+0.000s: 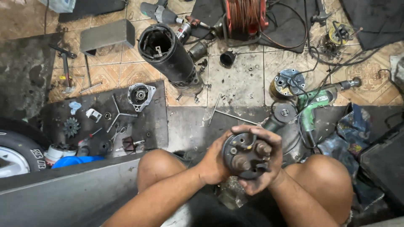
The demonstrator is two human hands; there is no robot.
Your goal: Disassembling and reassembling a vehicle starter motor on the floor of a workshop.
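Both my hands grip a round, dark, greasy motor end piece (243,154) with brass studs on its face, held between my bare knees. My left hand (213,162) cups its left side. My right hand (266,162) wraps over its top and right side, fingers curled around the rim. A grimy cylindrical part (230,194) sits just under the piece, partly hidden by my hands.
A large black motor housing (168,54) lies on the tiled floor ahead. A green angle grinder (309,107) lies to the right, a coil of copper wire (245,14) at the back. Small parts and a three-armed wrench (115,112) lie on a dark mat on the left, near a tyre (17,147).
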